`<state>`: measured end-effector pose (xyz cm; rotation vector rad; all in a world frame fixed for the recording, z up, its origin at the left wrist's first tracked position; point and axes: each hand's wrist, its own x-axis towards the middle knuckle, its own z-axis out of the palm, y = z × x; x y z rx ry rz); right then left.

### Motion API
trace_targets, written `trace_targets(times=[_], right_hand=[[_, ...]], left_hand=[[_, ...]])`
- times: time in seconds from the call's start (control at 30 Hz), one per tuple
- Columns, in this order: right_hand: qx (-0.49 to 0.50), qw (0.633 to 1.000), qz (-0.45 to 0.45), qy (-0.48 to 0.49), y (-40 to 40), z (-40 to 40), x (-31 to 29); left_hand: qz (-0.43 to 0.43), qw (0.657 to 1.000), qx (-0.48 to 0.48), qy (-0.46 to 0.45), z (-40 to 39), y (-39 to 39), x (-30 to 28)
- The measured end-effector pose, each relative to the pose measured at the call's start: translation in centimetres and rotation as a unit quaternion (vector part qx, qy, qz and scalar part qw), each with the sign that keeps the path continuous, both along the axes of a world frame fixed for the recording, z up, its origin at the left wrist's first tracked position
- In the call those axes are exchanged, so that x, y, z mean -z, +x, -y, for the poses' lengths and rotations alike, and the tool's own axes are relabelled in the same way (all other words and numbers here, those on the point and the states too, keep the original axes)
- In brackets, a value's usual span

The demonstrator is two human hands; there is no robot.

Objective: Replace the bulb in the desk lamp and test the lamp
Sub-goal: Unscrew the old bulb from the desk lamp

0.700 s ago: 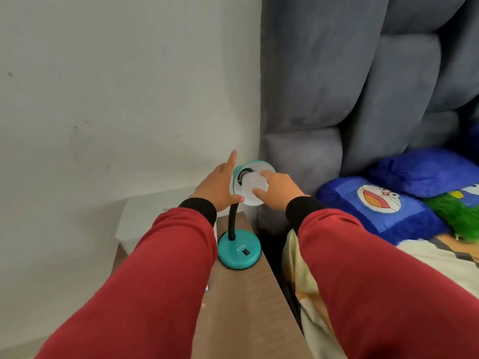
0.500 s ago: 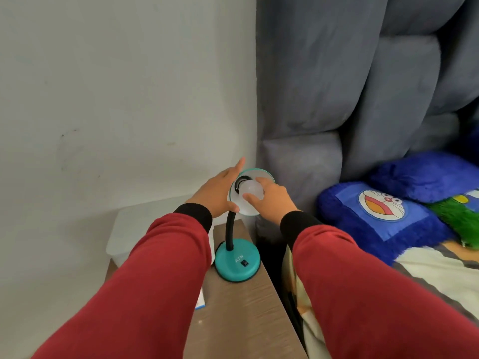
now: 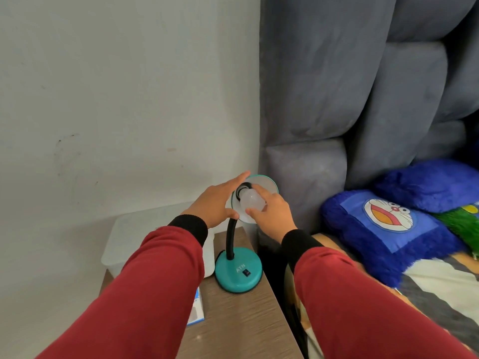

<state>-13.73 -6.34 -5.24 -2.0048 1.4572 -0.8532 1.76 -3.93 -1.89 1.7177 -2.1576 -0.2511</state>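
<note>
long red sleeves on both arms, left sleeve (image 3: 145,294) and right sleeve (image 3: 363,307) in the same plain matte fabric, kinda loose with soft folds, snug black cuff at each wrist, left cuff (image 3: 190,225) and right cuff (image 3: 298,240), left hand (image 3: 215,203) and right hand (image 3: 272,211) bare

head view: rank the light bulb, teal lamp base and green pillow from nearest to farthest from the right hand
1. light bulb: pinched by the right hand itself.
2. teal lamp base: below the hand and slightly left, on the wooden table.
3. green pillow: far off at the right edge.
</note>
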Motion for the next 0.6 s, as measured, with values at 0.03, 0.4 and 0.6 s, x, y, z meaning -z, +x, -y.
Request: trace_targets(times=[0.03, 0.4, 0.6], right_hand=[[0.007, 1.000, 0.021, 0.003, 0.0, -0.1, 0.2], [0.030, 0.998, 0.061, -0.018, 0.7, -0.3, 0.4], [0.055, 0.981, 0.171, 0.076, 1.1, -0.5, 0.9]], left_hand=[[-0.001, 1.000, 0.001, -0.001, 0.0, 0.0, 0.0], [-0.020, 1.000, 0.006, -0.003, 0.2, 0.3, 0.2], [-0.024, 1.000, 0.008, -0.007, 0.0, 0.1, 0.2]])
